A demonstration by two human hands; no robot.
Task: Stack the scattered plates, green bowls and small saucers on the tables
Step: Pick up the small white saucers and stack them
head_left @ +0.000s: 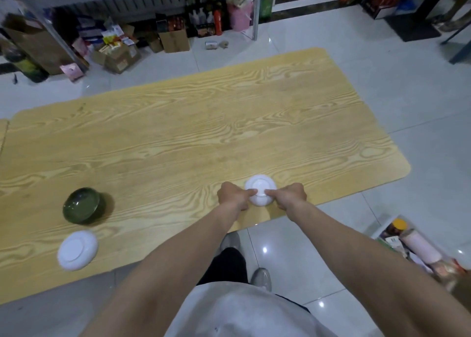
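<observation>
No text, brand or number can be read. Print is seen on the cartons (pixel 119 55) and bottles (pixel 204 18) on the far floor, and on the packets in the box (pixel 407 245) at the near right — all too blurred to be made out.

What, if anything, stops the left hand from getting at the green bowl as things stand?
Likely yes, once it lets go. The left hand pinches the white saucer, as does the right hand. Only bare table lies between it and the green bowl to its left.
</observation>
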